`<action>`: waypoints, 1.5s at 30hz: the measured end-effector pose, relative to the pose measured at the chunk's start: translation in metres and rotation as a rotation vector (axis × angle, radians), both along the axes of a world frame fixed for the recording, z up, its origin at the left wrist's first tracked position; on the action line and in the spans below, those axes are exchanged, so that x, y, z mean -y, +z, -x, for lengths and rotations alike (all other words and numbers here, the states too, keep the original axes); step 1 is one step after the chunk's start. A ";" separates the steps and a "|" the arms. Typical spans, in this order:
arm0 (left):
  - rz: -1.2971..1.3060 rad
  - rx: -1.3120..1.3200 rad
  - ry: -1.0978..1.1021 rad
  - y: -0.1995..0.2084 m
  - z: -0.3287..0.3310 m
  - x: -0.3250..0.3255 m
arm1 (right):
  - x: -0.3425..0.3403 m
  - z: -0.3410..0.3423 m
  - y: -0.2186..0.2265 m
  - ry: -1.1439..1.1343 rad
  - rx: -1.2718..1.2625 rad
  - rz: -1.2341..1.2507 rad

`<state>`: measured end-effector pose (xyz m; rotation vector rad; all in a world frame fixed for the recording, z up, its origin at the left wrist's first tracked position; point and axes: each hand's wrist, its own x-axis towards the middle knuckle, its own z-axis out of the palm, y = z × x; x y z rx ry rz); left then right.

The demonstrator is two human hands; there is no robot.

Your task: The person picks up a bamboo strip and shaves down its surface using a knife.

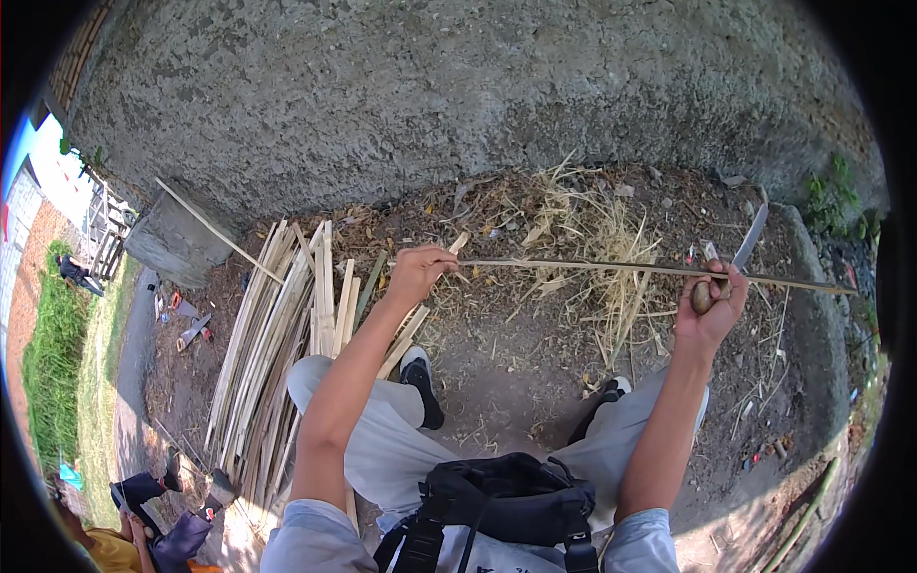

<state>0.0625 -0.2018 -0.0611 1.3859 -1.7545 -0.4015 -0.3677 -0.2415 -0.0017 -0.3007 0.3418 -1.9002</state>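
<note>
A long, thin bamboo strip stretches sideways in front of me, almost level. My left hand pinches it near its left end, fingers closed. At the right, my right hand is closed round the rounded wooden handle of a knife, whose blade points up and away. The strip runs across the right hand beside the knife and sticks out beyond it to the right. How the right fingers meet the strip is partly hidden. Below the strip lies a heap of pale shavings.
A stack of split bamboo strips lies left of my legs. A rough grey wall rises ahead, with a stone block at its left. Hand tools lie on the ground further left. Another person sits at lower left.
</note>
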 end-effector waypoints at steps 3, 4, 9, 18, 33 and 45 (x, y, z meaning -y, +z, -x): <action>0.049 -0.089 0.027 0.000 -0.009 -0.001 | 0.001 0.007 0.002 -0.009 0.013 -0.006; 0.023 -0.345 0.091 0.001 -0.013 -0.001 | 0.002 0.011 0.001 -0.024 0.019 -0.028; 0.091 -0.892 0.426 0.018 -0.049 -0.014 | 0.000 0.025 0.006 -0.144 0.037 -0.146; 0.159 -0.772 0.886 -0.010 -0.183 -0.058 | 0.005 0.073 -0.005 -0.221 0.124 -0.112; -0.400 0.684 0.356 -0.034 0.022 0.083 | 0.008 0.059 -0.001 -0.364 0.193 -0.184; 0.042 0.523 0.036 0.098 0.092 0.100 | 0.014 0.059 0.002 -0.349 0.213 -0.165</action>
